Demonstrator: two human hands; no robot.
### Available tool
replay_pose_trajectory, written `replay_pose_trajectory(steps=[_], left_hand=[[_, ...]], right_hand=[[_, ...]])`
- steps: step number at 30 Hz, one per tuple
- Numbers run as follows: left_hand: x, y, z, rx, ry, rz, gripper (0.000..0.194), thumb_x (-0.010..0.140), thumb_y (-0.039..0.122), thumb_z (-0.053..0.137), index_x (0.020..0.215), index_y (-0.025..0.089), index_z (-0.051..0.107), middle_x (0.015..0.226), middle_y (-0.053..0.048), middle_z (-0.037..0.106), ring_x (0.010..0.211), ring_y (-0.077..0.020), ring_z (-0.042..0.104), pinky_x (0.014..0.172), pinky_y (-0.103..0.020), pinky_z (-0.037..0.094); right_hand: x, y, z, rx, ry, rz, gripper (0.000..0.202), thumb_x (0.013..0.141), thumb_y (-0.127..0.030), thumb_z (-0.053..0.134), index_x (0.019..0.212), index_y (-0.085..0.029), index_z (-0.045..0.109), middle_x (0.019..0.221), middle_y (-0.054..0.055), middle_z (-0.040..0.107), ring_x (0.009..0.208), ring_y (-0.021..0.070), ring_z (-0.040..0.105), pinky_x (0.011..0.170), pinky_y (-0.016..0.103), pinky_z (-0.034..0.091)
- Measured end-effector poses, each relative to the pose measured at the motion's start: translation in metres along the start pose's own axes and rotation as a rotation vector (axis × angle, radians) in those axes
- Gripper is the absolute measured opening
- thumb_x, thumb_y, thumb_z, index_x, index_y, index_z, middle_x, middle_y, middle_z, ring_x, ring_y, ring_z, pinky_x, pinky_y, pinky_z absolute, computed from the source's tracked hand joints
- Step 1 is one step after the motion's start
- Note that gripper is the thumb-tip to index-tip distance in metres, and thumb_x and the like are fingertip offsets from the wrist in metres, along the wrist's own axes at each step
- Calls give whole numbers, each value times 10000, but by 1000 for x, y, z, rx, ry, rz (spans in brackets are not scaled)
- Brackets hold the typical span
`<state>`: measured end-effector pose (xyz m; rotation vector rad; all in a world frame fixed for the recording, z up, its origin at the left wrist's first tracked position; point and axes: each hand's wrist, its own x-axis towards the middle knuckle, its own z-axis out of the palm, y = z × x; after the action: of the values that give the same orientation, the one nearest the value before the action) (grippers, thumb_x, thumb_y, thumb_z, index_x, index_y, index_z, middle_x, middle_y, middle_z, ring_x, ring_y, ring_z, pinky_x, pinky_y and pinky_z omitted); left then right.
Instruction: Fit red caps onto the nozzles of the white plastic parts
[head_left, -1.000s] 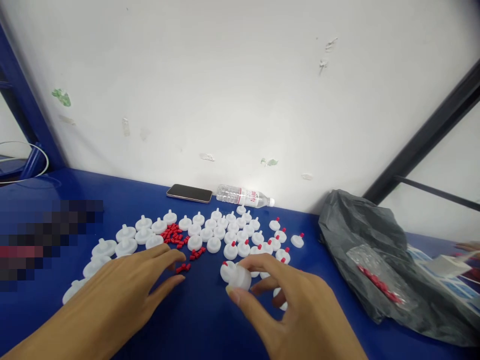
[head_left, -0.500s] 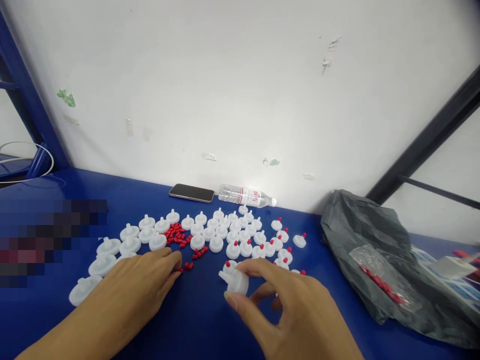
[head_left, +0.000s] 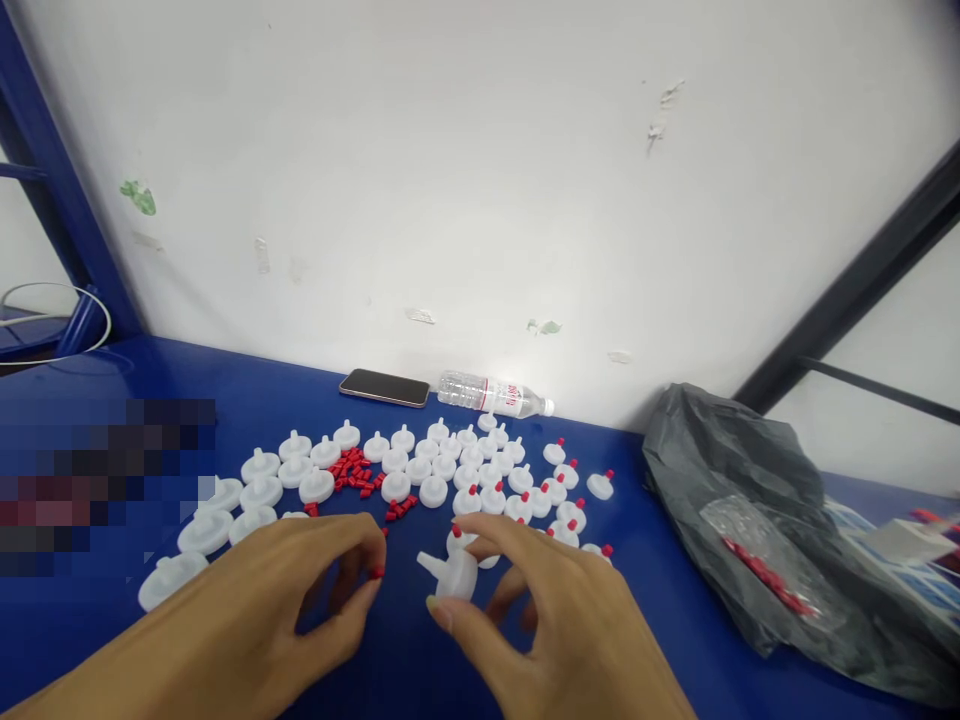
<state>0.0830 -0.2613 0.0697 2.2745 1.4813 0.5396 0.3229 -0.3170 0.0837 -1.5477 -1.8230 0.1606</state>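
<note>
A: What is the right hand (head_left: 555, 620) holding?

B: A white disc (head_left: 452, 577). The thumb and fingers pinch its round rim. Its thin stem sticks out to the left, just above the blue table (head_left: 420, 660).

A: And the left hand (head_left: 292, 600)?

B: It pinches a tiny red cap (head_left: 376, 573) with thumb and finger, tips nearly together. The cap is near the stem, but they do not touch.

A: Is the disc heavy?

B: I think it is very light. It looks like hard plastic, so it will not squash. The rim is the best place to hold it, since the stem looks thin and could snap.

A: And the cap?

B: So small and smooth! I think it could slip out and roll away.

A: What else is there?

B: More white discs (head_left: 420, 470), some with red tips. A heap of red caps (head_left: 356, 472). A phone (head_left: 384, 387) and a bottle (head_left: 495, 395) lie by the wall. A grey bag (head_left: 742, 490) is on the right.
</note>
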Motion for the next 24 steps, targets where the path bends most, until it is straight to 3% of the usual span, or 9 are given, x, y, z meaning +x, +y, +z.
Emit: replay_pose_trajectory(steps=[5, 9, 11, 16, 22, 24], left_hand=[[-8, 10, 1, -290, 166, -76, 316, 1034, 572, 608, 977, 317, 787, 685, 57, 708, 590, -156, 588, 557, -267, 438], [-4, -1, 2, -418, 207, -41, 399, 1013, 689, 697, 985, 312, 823, 782, 34, 785, 595, -143, 641, 519, -229, 478], [-5, -8, 4, -456, 182, -57, 400, 997, 701, 733, 1007, 318, 849, 805, 32, 808, 549, -126, 616, 489, -225, 466], [-6, -11, 2, -628, 69, -108, 372, 985, 658, 799, 1183, 360, 900, 550, 85, 682, 398, -104, 501, 471, -221, 483], [-1, 0, -8, -757, -18, -113, 339, 969, 612, 860, 1163, 348, 944, 800, 26, 852, 424, -65, 546, 494, -198, 497], [0, 1, -10, -782, -19, -120, 334, 954, 605, 879, 1164, 354, 946, 722, 30, 830, 420, -66, 559, 508, -186, 499]], right_hand=[[2, -3, -2, 111, -54, -21, 316, 851, -209, 911, 1124, -367, 891, 985, -80, 890, 658, 161, 801, 658, 282, 591], [4, -5, -5, 151, -68, -46, 324, 857, -203, 909, 1133, -371, 888, 996, -82, 888, 654, 151, 795, 636, 272, 578], [4, -6, -6, 162, -48, -60, 334, 864, -204, 909, 1146, -381, 883, 1014, -90, 891, 674, 147, 805, 638, 262, 582], [5, -8, -6, 193, 2, -80, 311, 897, -220, 882, 1160, -386, 879, 1000, -100, 890, 663, 139, 802, 631, 262, 577], [7, -14, -6, 200, 13, -85, 259, 885, -228, 922, 1098, -371, 888, 955, -88, 889, 643, 148, 797, 600, 266, 569], [7, -15, -7, 194, 35, -94, 247, 888, -251, 934, 1090, -385, 889, 931, -92, 882, 647, 159, 795, 611, 275, 580]])
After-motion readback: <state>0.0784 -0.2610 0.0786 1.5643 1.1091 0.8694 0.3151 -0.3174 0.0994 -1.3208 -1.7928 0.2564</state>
